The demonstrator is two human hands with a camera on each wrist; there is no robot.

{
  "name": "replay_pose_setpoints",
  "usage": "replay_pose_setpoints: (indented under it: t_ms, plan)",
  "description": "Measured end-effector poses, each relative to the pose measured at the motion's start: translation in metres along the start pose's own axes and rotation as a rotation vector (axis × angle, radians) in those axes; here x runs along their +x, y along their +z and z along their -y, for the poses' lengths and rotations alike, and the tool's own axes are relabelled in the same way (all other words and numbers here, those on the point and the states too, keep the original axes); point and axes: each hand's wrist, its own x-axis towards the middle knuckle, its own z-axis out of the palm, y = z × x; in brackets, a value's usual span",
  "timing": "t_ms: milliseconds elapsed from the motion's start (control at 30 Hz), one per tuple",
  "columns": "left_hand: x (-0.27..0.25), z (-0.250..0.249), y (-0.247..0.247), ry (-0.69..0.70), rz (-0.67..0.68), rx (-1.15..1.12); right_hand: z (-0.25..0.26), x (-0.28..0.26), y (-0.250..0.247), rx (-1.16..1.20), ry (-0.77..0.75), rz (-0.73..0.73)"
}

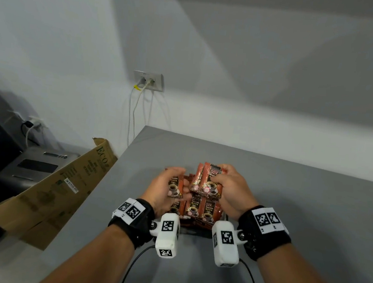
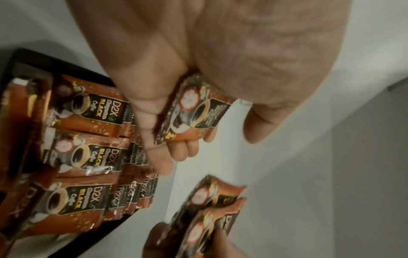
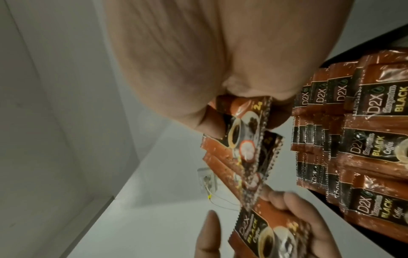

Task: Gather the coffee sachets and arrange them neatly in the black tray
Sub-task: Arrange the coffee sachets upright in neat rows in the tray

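Note:
Over a black tray [image 2: 66,61] packed with rows of brown coffee sachets [image 1: 200,208], both my hands hover close together. My left hand [image 1: 181,181] pinches a single sachet [image 2: 194,111] between thumb and fingers. My right hand [image 1: 219,174] grips a small fanned bunch of sachets [image 1: 209,179], held upright just above the tray's far side. In the right wrist view that bunch [image 3: 243,148] hangs beside the filled rows [image 3: 364,139]. My hands and wrist cameras hide most of the tray in the head view.
The grey table [image 1: 289,195] meets a white wall behind. A flattened cardboard box [image 1: 64,182] leans against the table's left edge, with a grey appliance [image 1: 37,164] beyond it. A wall socket [image 1: 149,80] holds two plugged cables.

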Motion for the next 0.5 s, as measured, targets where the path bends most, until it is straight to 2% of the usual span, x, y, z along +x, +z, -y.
replay_pose_setpoints:
  t_ms: [100,167,233,300,367,433,500]
  plan:
    - [-0.001,-0.002,0.006,0.001,-0.023,-0.025,-0.002,-0.006,0.006,-0.016,0.039,0.074]
    - [-0.004,-0.002,0.017,-0.021,0.018,-0.008,-0.009,-0.008,0.017,-0.056,0.027,0.105]
    - [-0.007,0.0,0.024,-0.044,0.089,0.029,-0.018,-0.005,0.025,-0.268,-0.114,0.096]
    - [-0.009,0.002,0.024,-0.049,0.101,0.066,-0.02,-0.003,0.025,-0.647,-0.297,0.112]
    - [-0.009,0.002,0.02,-0.057,0.11,0.071,-0.017,-0.004,0.02,-0.936,-0.417,0.08]
    - [-0.011,0.0,0.017,-0.09,0.119,0.021,-0.01,-0.008,0.015,-0.977,-0.451,0.123]
    - [-0.011,0.0,0.015,-0.126,0.166,-0.015,-0.006,-0.008,0.014,-1.014,-0.464,0.252]
